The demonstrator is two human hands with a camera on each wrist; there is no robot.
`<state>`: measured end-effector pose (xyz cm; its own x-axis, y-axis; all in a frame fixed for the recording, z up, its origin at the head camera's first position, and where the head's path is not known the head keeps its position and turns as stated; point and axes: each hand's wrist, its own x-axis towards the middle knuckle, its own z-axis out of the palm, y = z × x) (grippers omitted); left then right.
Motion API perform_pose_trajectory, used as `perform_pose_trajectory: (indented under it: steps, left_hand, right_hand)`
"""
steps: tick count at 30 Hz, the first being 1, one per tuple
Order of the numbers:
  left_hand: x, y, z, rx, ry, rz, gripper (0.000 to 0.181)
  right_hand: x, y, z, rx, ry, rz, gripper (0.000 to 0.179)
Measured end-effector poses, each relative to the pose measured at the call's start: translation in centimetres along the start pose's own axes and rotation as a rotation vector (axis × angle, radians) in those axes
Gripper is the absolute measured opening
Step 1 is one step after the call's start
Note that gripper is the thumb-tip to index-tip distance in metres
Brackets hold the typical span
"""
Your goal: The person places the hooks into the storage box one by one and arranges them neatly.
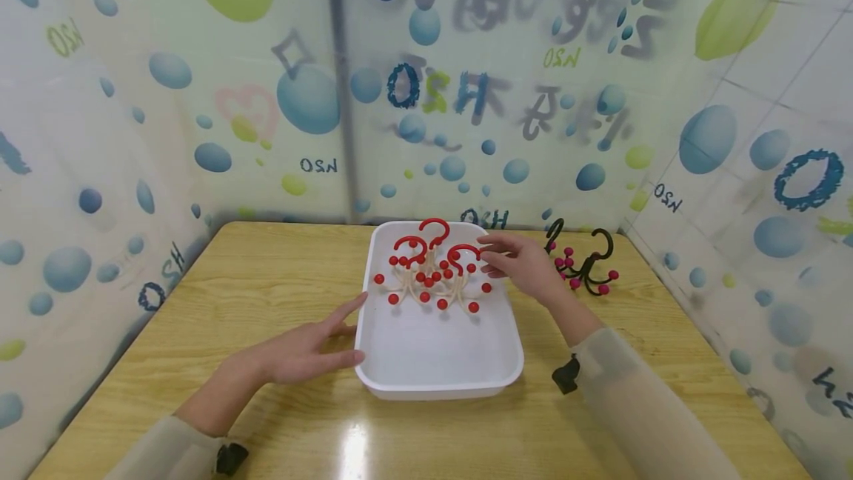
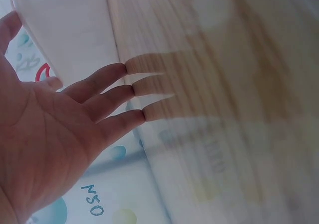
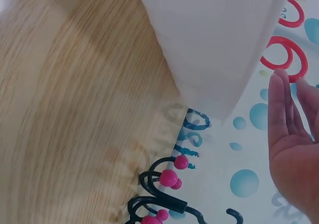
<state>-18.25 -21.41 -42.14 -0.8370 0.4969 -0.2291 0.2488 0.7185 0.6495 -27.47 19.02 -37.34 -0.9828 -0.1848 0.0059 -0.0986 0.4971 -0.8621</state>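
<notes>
A white plastic tray (image 1: pixel 436 350) sits mid-table, with three multi-arm hanging hooks inside, cream-armed with red balls and red top hooks. My left hand (image 1: pixel 300 350) is at the tray's left side, its fingers spread and fingertips touching the rim; in the left wrist view that hand (image 2: pixel 55 119) shows its palm. Over the tray's right edge, my right hand (image 1: pixel 523 265) has its fingertips at the tip of the nearest red hook (image 1: pixel 464 249). The right wrist view shows its thumb and straight fingers (image 3: pixel 279 104) on either side of the hook's end, with a gap between them.
Two black hanging hooks with pink balls (image 1: pixel 589 265) rest on the wooden table (image 1: pixel 280 265) right of the tray, behind my right hand. A patterned curtain (image 1: pixel 266 139) hangs along the table's back and sides.
</notes>
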Motion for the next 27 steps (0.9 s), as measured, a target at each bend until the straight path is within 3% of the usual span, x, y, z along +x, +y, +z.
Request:
perform_pose_trajectory:
  steps: [15, 27]
  left_hand:
    - [-0.2, 0.3, -0.1, 0.004, 0.004, 0.009, 0.093]
    - [-0.2, 0.4, -0.1, 0.001, 0.0, -0.005, 0.092]
  right_hand:
    - [-2.9, 2.4, -4.0, 0.0, 0.022, -0.031, 0.043]
    - [-5.2, 4.9, -5.8, -0.029, 0.005, 0.008, 0.043]
